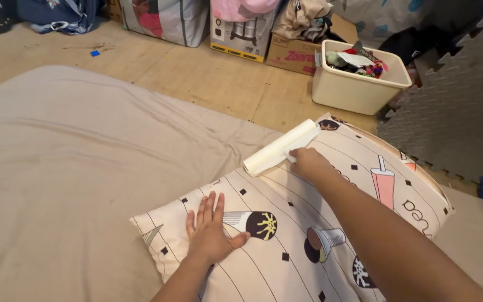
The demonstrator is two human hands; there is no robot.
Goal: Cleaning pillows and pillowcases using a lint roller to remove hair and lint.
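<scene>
Left hand spread flat, pinning cream patterned fabric pillow; right hand gripping white cylindrical lint roller. Best kept flat, strokes even.

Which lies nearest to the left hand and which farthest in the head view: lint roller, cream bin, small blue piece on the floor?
1. lint roller, up and to the right on the pillow, held by the right hand.
2. small blue piece, far upper left on the floor.
3. cream bin, far upper right.

Measured from the left hand.
</scene>
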